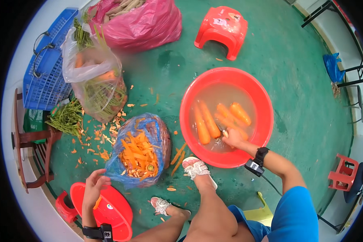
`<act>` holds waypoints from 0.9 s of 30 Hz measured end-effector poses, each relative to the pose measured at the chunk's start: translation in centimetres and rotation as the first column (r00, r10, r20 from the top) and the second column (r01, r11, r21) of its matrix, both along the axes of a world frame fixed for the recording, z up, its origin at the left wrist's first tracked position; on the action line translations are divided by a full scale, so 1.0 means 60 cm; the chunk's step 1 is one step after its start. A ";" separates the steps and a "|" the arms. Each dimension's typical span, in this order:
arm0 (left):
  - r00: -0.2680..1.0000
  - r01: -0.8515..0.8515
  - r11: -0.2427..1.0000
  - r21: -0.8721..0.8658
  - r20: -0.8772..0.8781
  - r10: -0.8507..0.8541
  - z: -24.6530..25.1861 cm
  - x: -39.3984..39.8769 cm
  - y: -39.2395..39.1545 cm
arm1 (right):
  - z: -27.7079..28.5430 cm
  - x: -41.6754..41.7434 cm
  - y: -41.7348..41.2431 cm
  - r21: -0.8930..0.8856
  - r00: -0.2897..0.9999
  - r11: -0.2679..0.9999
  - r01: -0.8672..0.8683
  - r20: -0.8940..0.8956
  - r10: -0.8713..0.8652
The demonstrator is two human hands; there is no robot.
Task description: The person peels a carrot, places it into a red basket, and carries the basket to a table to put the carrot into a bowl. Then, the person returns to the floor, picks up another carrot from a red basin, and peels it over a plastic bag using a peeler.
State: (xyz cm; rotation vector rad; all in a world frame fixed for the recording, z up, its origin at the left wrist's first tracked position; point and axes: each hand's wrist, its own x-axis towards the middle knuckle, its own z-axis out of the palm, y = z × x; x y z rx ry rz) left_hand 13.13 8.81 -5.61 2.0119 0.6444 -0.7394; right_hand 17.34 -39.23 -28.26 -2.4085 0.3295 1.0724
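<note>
My right hand (232, 137) reaches into a large red plastic basin (227, 162) of cloudy water, closed around the light handle of a peeler or small knife (222, 130). Several peeled carrots (209, 119) lie in the water to the left of the hand and beyond it. My left hand (97, 184) is raised with fingers spread and slightly bent, nothing in it, over the rim of a smaller tilted red basin (118, 208). A bit of orange (97, 202) shows beside that wrist. Just right of the left hand, a blue plastic bag (118, 172) holds orange peelings (139, 151).
Peel scraps litter the green floor (157, 75). A clear bag of carrots with green tops (99, 87), a pink bag of pale roots (145, 27) and a blue crate (45, 69) stand at upper left. A red stool (224, 27) is beyond the basin.
</note>
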 end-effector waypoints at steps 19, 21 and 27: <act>0.993 -0.076 0.984 -0.161 -0.104 0.060 -0.094 0.059 0.051 | -0.073 0.073 -0.166 -0.085 0.878 0.986 0.140 0.472 -0.084; 0.996 -0.078 0.988 -0.130 -0.040 0.074 -0.111 0.098 0.033 | -0.083 0.069 -0.176 -0.056 0.861 0.987 0.151 0.498 -0.103; 0.995 0.068 0.947 -0.314 -0.047 -0.087 -0.166 0.174 0.002 | -0.079 0.072 -0.160 -0.037 0.824 0.976 0.213 0.543 -0.159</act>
